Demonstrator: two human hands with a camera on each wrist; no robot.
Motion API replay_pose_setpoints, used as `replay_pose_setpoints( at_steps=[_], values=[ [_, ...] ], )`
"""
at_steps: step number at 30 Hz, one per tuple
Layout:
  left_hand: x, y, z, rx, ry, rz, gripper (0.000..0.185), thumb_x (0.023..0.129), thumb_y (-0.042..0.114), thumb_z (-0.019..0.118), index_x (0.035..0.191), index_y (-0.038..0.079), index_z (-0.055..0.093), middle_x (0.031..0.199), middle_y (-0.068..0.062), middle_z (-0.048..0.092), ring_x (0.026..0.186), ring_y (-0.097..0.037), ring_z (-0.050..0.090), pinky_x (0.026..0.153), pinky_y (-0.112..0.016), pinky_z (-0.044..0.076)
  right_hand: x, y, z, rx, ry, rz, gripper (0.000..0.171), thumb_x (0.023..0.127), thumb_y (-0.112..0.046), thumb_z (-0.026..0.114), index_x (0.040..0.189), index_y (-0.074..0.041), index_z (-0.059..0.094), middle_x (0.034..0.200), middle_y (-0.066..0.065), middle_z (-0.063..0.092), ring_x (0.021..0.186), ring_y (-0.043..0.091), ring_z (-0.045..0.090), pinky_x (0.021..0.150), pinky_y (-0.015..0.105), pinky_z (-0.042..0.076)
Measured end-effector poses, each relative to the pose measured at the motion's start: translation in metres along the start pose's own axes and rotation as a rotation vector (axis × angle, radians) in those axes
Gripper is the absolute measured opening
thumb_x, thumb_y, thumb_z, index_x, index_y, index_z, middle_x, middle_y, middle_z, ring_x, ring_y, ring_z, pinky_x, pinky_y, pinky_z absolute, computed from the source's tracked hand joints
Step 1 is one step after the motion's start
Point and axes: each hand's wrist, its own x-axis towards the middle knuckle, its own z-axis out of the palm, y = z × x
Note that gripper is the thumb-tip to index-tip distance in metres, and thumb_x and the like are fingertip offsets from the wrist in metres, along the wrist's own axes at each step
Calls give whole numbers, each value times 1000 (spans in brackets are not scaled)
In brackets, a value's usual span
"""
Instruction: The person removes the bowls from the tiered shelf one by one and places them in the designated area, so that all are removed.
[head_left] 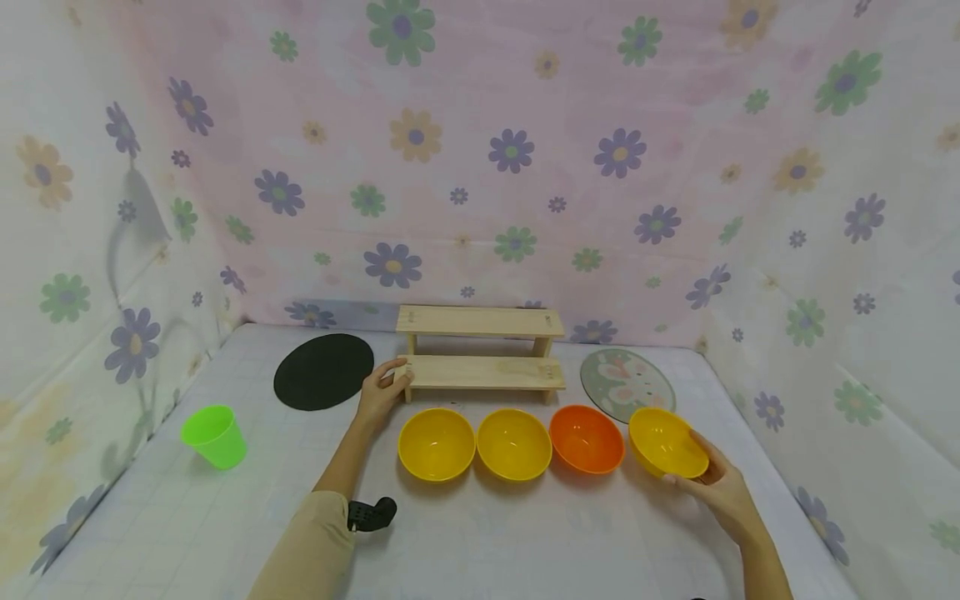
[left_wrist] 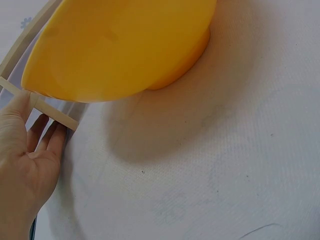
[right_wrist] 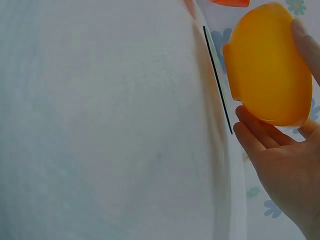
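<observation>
My left hand grips the left end of the lower board of a two-step wooden stand. In the left wrist view the thumb lies over the board's end and the fingers are beneath it. At the right, my right hand holds a yellow bowl by its side, thumb and fingers spread around it. The right wrist view shows this bowl tilted, its underside toward the camera. To its left stand an orange bowl and two more yellow bowls, one in the middle and one leftmost, in a row before the stand.
A bright green cup leans on the far left of the white-covered table. A black round mat lies left of the stand, a patterned round mat right of it. Flowered cloth hangs behind and at both sides.
</observation>
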Motion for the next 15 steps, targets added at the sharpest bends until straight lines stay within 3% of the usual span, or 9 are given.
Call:
replay_pose_setpoints(
  at_steps=[9, 15],
  values=[
    [-14, 22, 2, -1, -34, -9, 41, 90, 0, 60, 129, -7, 50, 124, -33, 53, 86, -6, 60, 75, -23, 53, 3, 7, 3, -44, -31, 110, 87, 85, -14, 70, 148, 4, 14, 149, 32, 19, 99, -20, 34, 82, -1, 34],
    [-17, 26, 3, 22, -38, 2, 41, 90, 1, 60, 129, -7, 51, 119, -32, 56, 84, -7, 60, 75, -24, 53, 3, 7, 5, -55, -46, 112, 88, 84, -14, 71, 149, 3, 13, 149, 32, 20, 98, -21, 35, 82, 0, 33]
  ],
)
